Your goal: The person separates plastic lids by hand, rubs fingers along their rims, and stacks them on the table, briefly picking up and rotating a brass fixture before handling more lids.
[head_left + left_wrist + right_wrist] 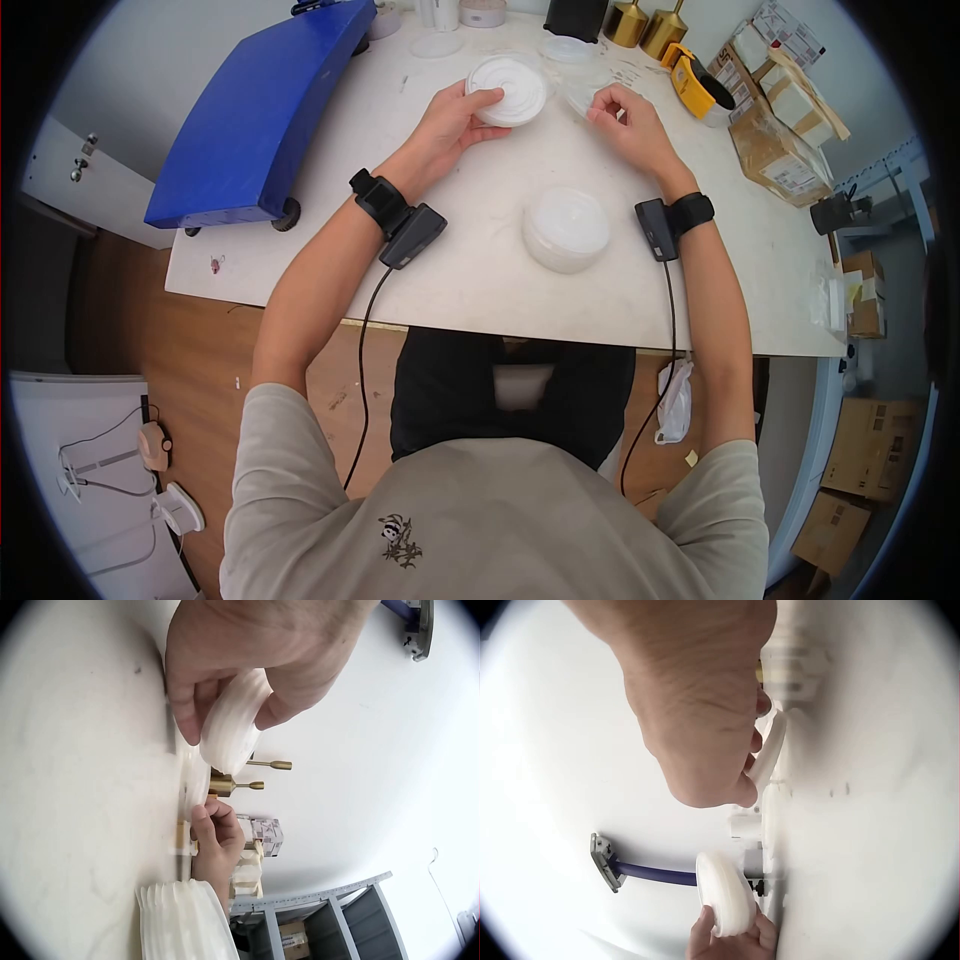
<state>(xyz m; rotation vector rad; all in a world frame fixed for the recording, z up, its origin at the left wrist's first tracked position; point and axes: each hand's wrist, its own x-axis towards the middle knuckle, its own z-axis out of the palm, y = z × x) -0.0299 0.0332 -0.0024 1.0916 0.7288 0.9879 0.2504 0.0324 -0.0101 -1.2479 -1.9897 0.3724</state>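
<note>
Looks like a workroom or packing area, judging by taped cardboard boxes (780,150) at upper right, metal shelving (330,919) at lower right of the left wrist view.

Room around the near white stack (566,229)

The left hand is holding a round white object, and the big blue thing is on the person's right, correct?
Not quite: the big blue thing is on the person's left, as the head view shows. The left hand does hold a round white object.
</note>
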